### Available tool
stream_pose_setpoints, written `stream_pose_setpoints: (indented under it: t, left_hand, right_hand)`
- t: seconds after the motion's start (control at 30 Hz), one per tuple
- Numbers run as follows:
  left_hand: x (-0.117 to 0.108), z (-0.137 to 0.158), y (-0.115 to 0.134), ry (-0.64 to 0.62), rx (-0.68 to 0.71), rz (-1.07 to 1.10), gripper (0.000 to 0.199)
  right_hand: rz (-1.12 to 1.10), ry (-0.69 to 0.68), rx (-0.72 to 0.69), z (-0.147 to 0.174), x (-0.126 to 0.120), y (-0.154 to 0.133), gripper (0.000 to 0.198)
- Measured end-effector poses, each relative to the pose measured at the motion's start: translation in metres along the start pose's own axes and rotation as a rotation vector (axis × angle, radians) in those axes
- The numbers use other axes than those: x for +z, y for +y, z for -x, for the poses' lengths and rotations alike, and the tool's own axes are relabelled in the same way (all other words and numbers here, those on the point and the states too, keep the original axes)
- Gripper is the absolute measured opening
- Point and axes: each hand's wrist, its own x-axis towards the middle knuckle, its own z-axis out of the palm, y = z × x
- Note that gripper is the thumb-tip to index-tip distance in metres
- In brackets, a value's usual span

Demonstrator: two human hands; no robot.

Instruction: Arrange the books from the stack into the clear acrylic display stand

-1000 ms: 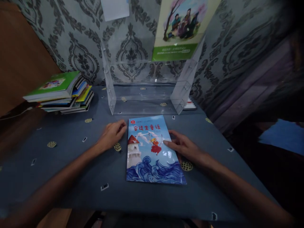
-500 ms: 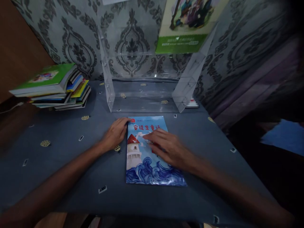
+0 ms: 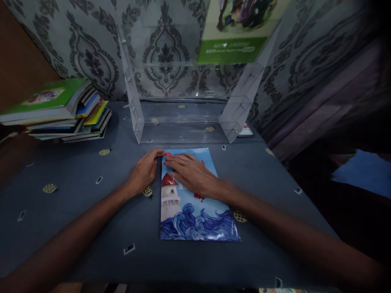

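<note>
A blue picture book (image 3: 198, 221) lies closed and flat on the table, with a red-roofed tower and dark blue waves on its cover. My left hand (image 3: 143, 173) rests at the book's upper left edge, fingertips touching the corner, fingers stretched out. Across the upper part of the cover lies my right hand (image 3: 195, 175), palm down with fingers extended toward the left. It hides most of the red title. Neither hand grips the book.
Behind the book stands a clear acrylic rack (image 3: 180, 132), with a green-and-cream book (image 3: 227, 51) high on it. A stack of books (image 3: 70, 112) sits at the left. The patterned tablecloth (image 3: 100, 228) covers the table, and a blue item (image 3: 363, 173) lies beyond its right edge.
My right hand has slid up and left over the cover, now covering most of the title. My left hand stays at the book's upper left corner. The view has shifted slightly.
</note>
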Motion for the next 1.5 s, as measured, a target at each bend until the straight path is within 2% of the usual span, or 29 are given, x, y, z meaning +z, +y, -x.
stream_pose_setpoints:
  t: [0.33,0.5,0.8,1.2,1.5]
  left_hand:
    - [-0.001,0.000,0.000,0.013,-0.003,-0.029,0.033]
    - [-0.002,0.000,0.000,0.004,0.008,-0.043,0.032]
    - [-0.003,0.001,0.000,-0.015,0.023,-0.053,0.028]
    - [-0.002,0.002,-0.001,-0.015,0.043,-0.068,0.029]
    - [-0.001,0.002,-0.001,-0.011,0.041,-0.084,0.029]
  right_hand:
    - [0.015,0.173,0.240,0.048,-0.013,0.058,0.037]
    - [-0.042,0.266,0.230,0.060,-0.009,0.069,0.036]
    - [-0.102,0.322,0.203,0.059,-0.007,0.069,0.034]
    - [-0.201,0.414,0.318,0.064,-0.014,0.052,0.030]
    - [-0.269,0.411,0.379,0.082,-0.018,0.029,0.030]
